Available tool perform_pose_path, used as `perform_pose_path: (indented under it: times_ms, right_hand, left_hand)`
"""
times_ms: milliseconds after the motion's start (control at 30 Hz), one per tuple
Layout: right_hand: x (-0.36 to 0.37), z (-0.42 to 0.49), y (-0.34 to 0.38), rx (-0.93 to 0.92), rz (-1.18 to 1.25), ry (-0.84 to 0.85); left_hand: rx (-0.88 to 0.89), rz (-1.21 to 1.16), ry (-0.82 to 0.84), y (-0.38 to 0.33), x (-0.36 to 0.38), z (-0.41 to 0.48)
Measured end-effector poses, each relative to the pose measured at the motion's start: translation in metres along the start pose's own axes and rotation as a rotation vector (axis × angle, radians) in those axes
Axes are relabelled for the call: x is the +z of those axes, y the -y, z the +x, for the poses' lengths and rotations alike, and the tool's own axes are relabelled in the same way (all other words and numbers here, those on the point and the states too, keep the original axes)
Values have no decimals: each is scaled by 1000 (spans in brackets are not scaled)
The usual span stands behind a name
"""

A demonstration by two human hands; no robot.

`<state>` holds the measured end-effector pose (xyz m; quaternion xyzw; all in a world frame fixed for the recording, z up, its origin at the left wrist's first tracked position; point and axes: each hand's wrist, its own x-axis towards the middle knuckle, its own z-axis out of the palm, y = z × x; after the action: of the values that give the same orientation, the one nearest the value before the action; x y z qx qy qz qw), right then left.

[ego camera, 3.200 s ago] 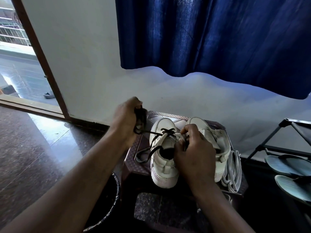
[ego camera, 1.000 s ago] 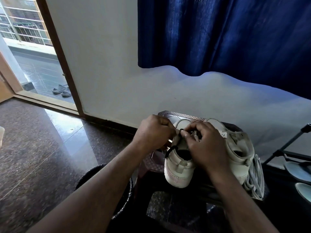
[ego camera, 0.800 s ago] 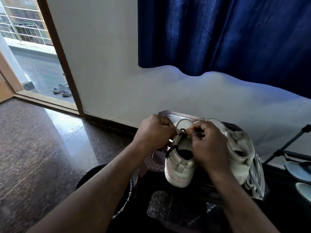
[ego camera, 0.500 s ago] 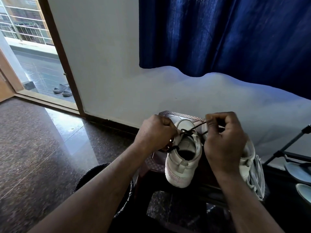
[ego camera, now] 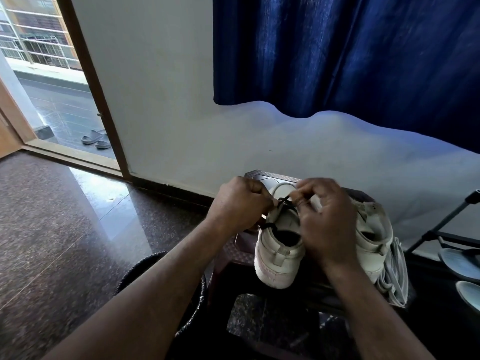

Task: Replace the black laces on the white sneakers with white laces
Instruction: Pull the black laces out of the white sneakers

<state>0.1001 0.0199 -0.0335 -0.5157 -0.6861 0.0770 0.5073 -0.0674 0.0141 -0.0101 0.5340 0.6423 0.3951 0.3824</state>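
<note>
Dark bin [ego camera: 137, 265] at lower centre, contents hidden. Right hand [ego camera: 327, 224] pinches the black lace [ego camera: 284, 201] on the white sneaker [ego camera: 278, 263]; left hand [ego camera: 239, 203] curled alongside, hold unclear.

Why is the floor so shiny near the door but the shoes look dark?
Head view: daylight from the doorway makes a bright glare patch on the polished floor; the white sneaker, the black lace, the left hand and the right hand sit in dim shade; the wide lens makes the door frame lean.
</note>
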Motion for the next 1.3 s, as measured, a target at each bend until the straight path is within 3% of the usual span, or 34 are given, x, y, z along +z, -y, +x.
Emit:
perform_pose_path:
  times_ms: [167, 333, 600, 700, 767, 900, 1033, 1133, 1200, 1233, 1300]
  right_hand:
    - [-23, 13, 7, 14, 169, -393]
    - [-26, 13, 9, 33, 204, -460]
    - [-20, 9, 11, -54, -263, 91]
    - [-7, 3, 5, 5, -418, 305]
    - [-3, 1, 0, 49, -405, 359]
    - [-1, -1, -5, 12, -300, 301]
    - [-6, 4, 3, 129, 35, -42]
    - [-16, 18, 12, 352, 539, -248]
    - [-20, 22, 16, 508, 883, -242]
    - [-20, 21, 19, 540, 924, -211]
    - [-14, 16, 12, 457, 617, -103]
  left_hand:
    - [22, 51, -15, 1, 1, 1]
    - [61, 130, -49, 1, 0, 3]
    - [36, 110, -25, -1, 1, 2]
    - [37, 100, -23, -2, 2, 0]
    - [48, 107, -22, -2, 3, 0]
    - [45, 103, -18, -2, 3, 0]
    - [36, 80, -28, -3, 1, -2]
    - [21, 54, -15, -4, 0, -3]
    - [22, 65, -15, -4, 1, -3]
    - [25, 73, -18, -4, 1, -3]
    - [30, 72, -20, -4, 2, -3]
